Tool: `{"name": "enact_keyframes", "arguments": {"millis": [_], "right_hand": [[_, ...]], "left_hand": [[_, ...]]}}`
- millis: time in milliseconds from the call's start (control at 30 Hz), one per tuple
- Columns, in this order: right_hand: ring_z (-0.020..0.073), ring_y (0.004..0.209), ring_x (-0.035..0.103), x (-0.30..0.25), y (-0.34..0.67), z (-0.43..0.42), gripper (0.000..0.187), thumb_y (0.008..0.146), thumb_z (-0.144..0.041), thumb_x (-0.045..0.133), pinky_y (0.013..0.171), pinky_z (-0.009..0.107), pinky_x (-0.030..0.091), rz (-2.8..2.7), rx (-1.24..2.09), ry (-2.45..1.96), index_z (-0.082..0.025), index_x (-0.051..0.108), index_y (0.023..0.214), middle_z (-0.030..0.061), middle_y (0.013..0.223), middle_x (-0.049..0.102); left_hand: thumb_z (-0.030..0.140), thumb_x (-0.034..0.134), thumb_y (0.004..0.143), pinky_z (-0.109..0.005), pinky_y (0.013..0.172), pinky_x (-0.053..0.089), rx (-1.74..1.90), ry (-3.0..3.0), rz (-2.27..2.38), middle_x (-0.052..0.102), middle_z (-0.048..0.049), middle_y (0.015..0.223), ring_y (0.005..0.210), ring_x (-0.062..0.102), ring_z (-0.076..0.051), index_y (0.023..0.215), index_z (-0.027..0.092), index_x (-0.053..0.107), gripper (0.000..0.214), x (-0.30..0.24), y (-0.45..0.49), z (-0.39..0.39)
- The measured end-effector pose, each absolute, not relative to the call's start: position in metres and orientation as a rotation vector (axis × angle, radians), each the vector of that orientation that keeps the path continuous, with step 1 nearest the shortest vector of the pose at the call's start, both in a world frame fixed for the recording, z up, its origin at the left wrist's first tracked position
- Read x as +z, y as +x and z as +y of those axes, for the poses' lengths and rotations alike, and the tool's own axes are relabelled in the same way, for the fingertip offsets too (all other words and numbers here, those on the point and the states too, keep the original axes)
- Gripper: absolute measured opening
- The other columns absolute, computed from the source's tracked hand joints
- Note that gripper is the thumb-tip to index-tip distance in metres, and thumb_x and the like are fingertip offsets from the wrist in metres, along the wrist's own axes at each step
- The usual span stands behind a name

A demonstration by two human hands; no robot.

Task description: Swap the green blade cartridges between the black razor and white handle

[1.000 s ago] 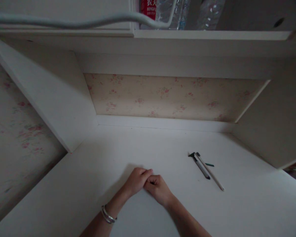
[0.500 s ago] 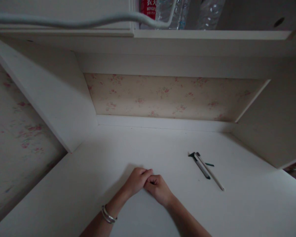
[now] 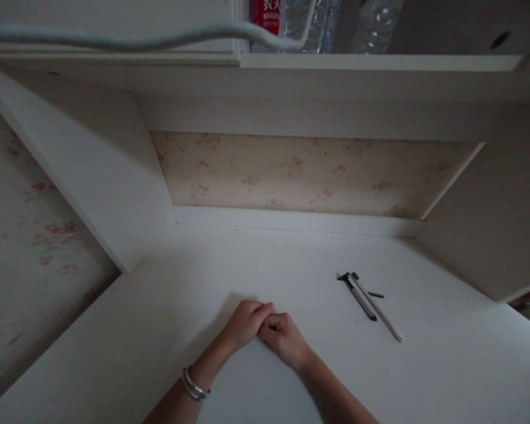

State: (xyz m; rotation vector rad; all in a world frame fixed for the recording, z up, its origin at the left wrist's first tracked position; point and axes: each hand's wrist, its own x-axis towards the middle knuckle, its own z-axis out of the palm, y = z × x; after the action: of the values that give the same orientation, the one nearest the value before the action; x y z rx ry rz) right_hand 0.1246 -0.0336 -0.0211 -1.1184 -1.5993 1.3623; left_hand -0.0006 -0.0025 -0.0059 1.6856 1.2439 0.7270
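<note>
My left hand [image 3: 246,321] rests on the white desktop [image 3: 256,377], its fingers curled and a silver bangle [image 3: 193,384] around the wrist. Against it lies my right hand [image 3: 285,338], closed in a loose fist, the two touching at the fingers and thumbs. No object shows in either hand, though the undersides of the fingers are hidden. To the right, a slim white pen-like stick [image 3: 382,315] lies slanted beside a grey and black tool [image 3: 360,297] with a pale tip. A short dark teal piece [image 3: 376,295] sticks out from behind the stick.
Above the desk runs a white shelf [image 3: 375,62] with clear plastic bottles [image 3: 307,26] and a red-labelled package [image 3: 265,16]. A pale, blurred cable or tube [image 3: 136,38] crosses the top left. White side panels [image 3: 101,171] and floral wallpaper [image 3: 291,174] enclose the desk.
</note>
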Motion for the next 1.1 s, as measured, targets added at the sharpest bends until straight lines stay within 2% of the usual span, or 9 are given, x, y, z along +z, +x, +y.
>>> {"name": "enact_keyframes", "arguments": {"millis": [1100], "right_hand": [[0.0078, 0.048, 0.023, -0.0202, 0.1252, -0.0337, 0.023, 0.07, -0.022, 0.047, 0.044, 0.023, 0.016, -1.626, 1.345, -1.136, -0.019, 0.036, 0.05, -0.007, 0.05, 0.028]], "left_hand": [[0.046, 0.044, 0.083, -0.026, 0.051, 0.023, 0.726, 1.688, 1.217, 0.035, 0.004, 0.048, 0.052, 0.036, -0.011, 0.049, 0.017, 0.042, 0.045, -0.0079, -0.0016, -0.002]]}}
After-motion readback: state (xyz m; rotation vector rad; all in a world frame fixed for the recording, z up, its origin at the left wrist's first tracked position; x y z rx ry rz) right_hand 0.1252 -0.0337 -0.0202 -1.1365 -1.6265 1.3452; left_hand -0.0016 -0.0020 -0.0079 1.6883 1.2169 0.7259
